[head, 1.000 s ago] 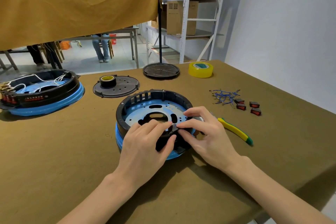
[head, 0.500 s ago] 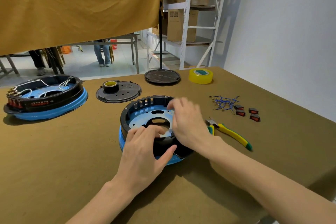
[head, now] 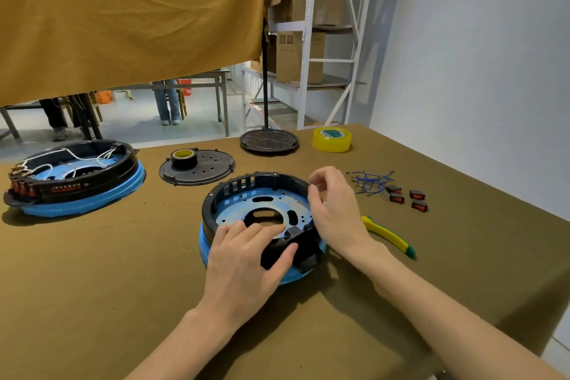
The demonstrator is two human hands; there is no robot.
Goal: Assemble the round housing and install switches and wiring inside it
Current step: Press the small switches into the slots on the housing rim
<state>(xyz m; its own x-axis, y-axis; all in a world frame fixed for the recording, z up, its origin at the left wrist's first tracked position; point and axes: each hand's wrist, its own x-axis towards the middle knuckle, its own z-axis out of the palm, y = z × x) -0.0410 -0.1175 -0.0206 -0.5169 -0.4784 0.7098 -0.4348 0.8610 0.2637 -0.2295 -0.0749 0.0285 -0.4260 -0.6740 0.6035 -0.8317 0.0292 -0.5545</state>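
right hand (head: 334, 213) lifted, pliers (head: 389, 236) beside housing (head: 243, 194)

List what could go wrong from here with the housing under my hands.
1. The right hand works at the round housing rim while only the left hand steadies it; the housing could shift on the cloth.
2. The right forearm lies close to the pliers; it may knock them.
3. The loose switches and blue wires lie apart from the housing; a sweep could scatter them.
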